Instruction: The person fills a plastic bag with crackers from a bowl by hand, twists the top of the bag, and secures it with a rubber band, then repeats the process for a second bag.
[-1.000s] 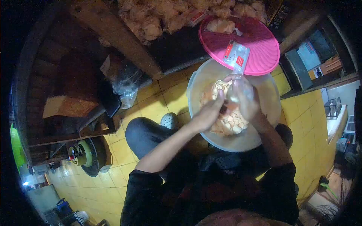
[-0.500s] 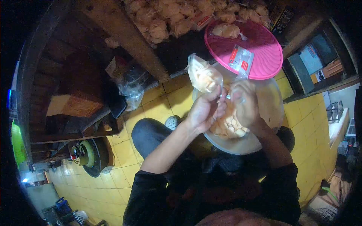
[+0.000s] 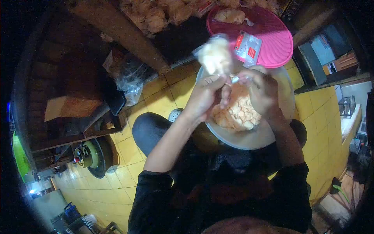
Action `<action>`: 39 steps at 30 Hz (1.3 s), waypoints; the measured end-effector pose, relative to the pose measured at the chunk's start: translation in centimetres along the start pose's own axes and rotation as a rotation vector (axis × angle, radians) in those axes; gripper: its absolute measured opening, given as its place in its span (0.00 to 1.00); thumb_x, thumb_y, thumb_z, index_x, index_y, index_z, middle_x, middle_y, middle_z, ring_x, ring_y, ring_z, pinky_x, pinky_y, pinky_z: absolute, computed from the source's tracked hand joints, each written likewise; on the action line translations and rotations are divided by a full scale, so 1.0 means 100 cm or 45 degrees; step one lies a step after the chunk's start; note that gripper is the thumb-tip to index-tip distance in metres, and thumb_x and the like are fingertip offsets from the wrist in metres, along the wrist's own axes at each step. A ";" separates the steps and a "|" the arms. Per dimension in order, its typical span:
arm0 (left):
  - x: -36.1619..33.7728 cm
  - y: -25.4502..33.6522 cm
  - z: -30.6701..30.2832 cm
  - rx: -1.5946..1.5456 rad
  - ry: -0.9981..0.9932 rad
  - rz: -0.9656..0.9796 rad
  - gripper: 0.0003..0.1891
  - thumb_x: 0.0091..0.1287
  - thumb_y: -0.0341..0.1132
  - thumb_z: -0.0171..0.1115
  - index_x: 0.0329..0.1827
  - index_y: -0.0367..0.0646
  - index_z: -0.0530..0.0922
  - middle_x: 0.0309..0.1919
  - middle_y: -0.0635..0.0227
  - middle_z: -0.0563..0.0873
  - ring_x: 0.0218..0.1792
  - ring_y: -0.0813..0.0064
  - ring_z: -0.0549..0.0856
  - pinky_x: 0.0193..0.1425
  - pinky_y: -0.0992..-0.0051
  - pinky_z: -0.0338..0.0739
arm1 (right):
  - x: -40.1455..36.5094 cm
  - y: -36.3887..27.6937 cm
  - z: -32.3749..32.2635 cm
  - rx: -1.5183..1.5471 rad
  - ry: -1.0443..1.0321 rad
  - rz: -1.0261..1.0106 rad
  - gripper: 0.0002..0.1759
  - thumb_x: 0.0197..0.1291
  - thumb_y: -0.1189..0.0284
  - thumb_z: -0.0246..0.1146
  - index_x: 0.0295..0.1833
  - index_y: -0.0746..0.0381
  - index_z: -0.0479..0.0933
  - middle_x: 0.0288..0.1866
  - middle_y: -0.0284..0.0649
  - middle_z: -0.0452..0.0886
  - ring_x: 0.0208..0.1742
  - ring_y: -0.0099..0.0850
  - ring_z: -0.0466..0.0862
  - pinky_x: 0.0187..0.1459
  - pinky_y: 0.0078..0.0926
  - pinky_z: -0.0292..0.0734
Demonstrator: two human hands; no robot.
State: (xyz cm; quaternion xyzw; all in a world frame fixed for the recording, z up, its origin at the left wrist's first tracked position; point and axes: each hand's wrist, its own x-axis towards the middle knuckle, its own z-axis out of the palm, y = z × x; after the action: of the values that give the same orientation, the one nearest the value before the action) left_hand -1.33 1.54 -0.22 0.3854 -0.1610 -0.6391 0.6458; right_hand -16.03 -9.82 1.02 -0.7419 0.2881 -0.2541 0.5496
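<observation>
A clear plastic bag of pale chips (image 3: 215,56), smeared by motion, sticks up above my left hand (image 3: 212,91). The fingers of that hand are closed round the bag's gathered neck. Close by on the right, my right hand (image 3: 265,89) has bent fingers at a small whitish piece that looks like the bag's twisted end. Blur hides exactly what its fingertips grip. Under both hands, loose round chips (image 3: 239,113) lie in a wide translucent tub (image 3: 269,137) between my knees.
A pink ridged lid (image 3: 272,43) beyond the tub carries a filled bag (image 3: 230,16) and a packet of plastic bags (image 3: 247,47). Many filled bags (image 3: 156,17) are heaped behind. At left stand wooden shelving, a cardboard box (image 3: 72,103) and a green gas cylinder (image 3: 93,156).
The bag has swung to a more upright position and is blurred. My right hand's fingers have moved from a smear to beside the bag's end. The whole view has shifted slightly.
</observation>
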 end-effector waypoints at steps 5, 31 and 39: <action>0.001 -0.009 -0.012 1.277 0.087 0.169 0.13 0.71 0.37 0.55 0.29 0.39 0.78 0.17 0.76 0.75 0.20 0.83 0.75 0.24 0.79 0.67 | 0.009 0.011 -0.001 -0.764 -0.141 -1.251 0.07 0.50 0.71 0.68 0.36 0.61 0.81 0.42 0.36 0.83 0.44 0.40 0.82 0.51 0.41 0.74; 0.003 -0.009 0.000 1.161 0.217 0.986 0.07 0.59 0.23 0.66 0.41 0.36 0.84 0.34 0.68 0.83 0.36 0.80 0.78 0.44 0.78 0.71 | -0.002 0.018 0.009 0.258 -0.068 -0.318 0.10 0.64 0.75 0.63 0.48 0.70 0.81 0.43 0.44 0.86 0.45 0.27 0.84 0.49 0.26 0.78; 0.001 -0.012 0.005 1.537 0.089 1.169 0.08 0.55 0.25 0.64 0.38 0.36 0.82 0.28 0.63 0.81 0.30 0.73 0.80 0.37 0.74 0.74 | -0.003 0.005 -0.011 0.014 -0.307 -0.171 0.07 0.53 0.79 0.66 0.38 0.69 0.80 0.34 0.41 0.85 0.38 0.24 0.83 0.43 0.25 0.77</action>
State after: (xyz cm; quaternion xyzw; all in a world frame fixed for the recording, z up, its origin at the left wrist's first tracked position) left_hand -2.54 1.43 -0.75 0.5864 -0.6064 -0.0946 0.5286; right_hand -17.09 -10.41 0.82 -0.7815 0.1683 -0.2009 0.5661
